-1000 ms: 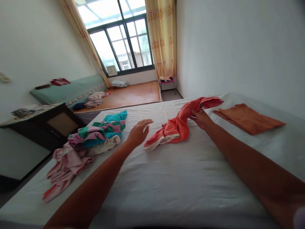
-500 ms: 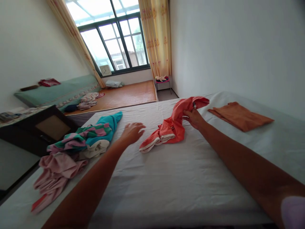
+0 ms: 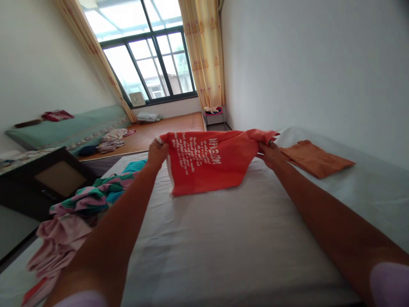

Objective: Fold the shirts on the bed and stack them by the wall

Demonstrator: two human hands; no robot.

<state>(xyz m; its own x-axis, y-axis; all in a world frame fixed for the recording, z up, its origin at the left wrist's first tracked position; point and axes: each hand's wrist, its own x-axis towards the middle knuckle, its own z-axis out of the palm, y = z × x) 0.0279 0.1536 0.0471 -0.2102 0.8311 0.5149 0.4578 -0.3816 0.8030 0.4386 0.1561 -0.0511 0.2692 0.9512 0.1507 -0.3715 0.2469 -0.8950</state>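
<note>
- Our left hand [image 3: 157,150] & right hand [image 3: 271,153] each grip a top corner of the coral shirt [image 3: 207,164], stretched above the bed [image 3: 223,238].
- Folded orange cloth [image 3: 315,158] lies at 3 o'clock of it.

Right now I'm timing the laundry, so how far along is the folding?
Done: one orange cloth lies folded flat on the bed. In hand: left hand and right hand hold a red printed shirt spread out. Left: a heap of clothes unfolded.
</note>
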